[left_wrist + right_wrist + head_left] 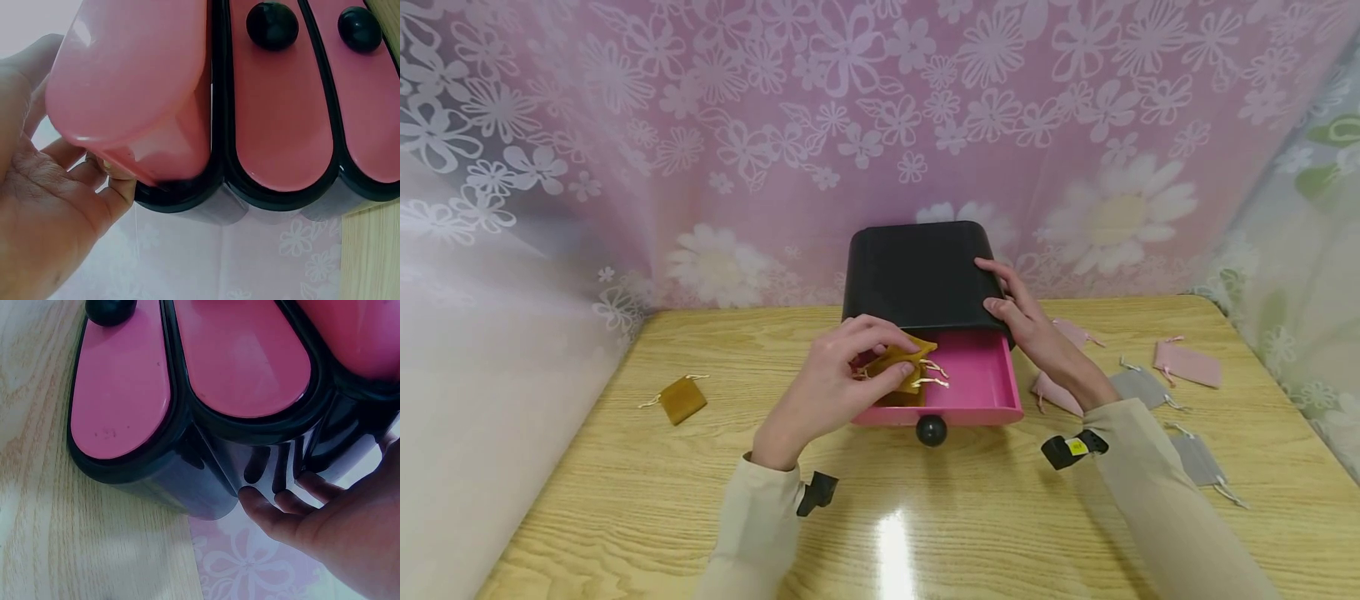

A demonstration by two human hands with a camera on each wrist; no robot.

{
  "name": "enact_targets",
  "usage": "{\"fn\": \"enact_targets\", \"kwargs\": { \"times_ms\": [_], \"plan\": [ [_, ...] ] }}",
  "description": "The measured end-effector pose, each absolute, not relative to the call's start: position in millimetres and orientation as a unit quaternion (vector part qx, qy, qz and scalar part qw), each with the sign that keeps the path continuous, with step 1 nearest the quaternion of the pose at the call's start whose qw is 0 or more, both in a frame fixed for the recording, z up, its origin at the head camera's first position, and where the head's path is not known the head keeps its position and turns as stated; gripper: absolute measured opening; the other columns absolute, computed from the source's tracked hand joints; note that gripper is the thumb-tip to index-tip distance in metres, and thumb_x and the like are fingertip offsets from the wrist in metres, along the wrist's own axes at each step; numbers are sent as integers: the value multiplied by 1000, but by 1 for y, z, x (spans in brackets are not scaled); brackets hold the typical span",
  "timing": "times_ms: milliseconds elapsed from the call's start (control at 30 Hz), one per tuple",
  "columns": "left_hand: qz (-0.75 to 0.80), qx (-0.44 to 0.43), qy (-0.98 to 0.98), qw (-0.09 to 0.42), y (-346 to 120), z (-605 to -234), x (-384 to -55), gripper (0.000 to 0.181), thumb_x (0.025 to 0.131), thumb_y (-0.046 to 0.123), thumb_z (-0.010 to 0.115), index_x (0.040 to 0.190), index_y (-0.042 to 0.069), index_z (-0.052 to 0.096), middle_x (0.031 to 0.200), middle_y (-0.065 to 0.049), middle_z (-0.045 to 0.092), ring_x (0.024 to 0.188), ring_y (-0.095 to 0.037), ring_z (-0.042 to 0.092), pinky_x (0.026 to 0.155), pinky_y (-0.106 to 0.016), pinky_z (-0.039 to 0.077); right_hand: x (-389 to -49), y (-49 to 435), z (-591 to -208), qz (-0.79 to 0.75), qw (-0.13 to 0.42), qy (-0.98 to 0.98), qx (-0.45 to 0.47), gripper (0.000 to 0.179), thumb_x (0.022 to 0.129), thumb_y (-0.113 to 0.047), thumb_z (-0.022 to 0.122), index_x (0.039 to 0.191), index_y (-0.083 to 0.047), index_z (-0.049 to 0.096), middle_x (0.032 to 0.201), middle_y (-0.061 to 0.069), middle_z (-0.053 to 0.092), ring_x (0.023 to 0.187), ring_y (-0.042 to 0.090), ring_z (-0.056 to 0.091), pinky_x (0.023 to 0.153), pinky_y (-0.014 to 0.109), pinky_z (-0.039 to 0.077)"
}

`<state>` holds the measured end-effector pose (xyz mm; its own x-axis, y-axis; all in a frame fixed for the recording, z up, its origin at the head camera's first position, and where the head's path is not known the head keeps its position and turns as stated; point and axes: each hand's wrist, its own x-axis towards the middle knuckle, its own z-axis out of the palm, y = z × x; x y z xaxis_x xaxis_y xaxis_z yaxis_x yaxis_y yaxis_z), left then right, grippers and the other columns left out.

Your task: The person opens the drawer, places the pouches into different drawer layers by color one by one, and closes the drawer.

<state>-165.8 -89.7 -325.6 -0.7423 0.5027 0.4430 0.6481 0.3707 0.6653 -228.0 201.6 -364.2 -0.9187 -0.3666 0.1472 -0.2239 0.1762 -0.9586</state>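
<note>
The work looks partway done: inside the pulled-out pink drawer (973, 375), the left hand (831, 371) pinches 1 mustard pouch (891, 360) over at least 1 more, the full count being hidden, while the right hand (1037, 329) rests with loosely extended fingers on the black 3-drawer cabinet (921, 275). Probably left to handle on the table (625, 500) are 1 outlying mustard pouch (683, 400), 3 pink pouches (1189, 364) and 2 grey pouches (1198, 458).
</note>
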Motion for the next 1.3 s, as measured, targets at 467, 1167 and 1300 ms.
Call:
{"fn": "enact_targets", "kwargs": {
  "times_ms": [467,1167,1300],
  "plan": [
    [-412,-337,-842,94,-83,-329,-164,16,93,21,76,109,25,77,114,11,68,94,-6,54,78,-26,50,-227,202,-364,-614,58,764,-190,58,108,-24,37,163,-27,18,165,14,24,150,31,31,109,25,35],
    [-386,-317,-862,88,-79,-329,-160,17,92,24,76,109,27,77,114,13,66,93,-6,52,75,-26,48,-227,202,-365,-613,53,763,-198,58,109,-24,36,163,-25,18,168,12,21,152,32,28,107,20,36],
    [-383,-315,-864,86,-79,-329,-160,16,92,24,76,108,27,77,113,13,66,92,-8,53,73,-27,49,-228,201,-365,-612,52,764,-199,58,109,-24,36,164,-25,18,168,13,19,153,32,26,117,35,32]
  ]
}}
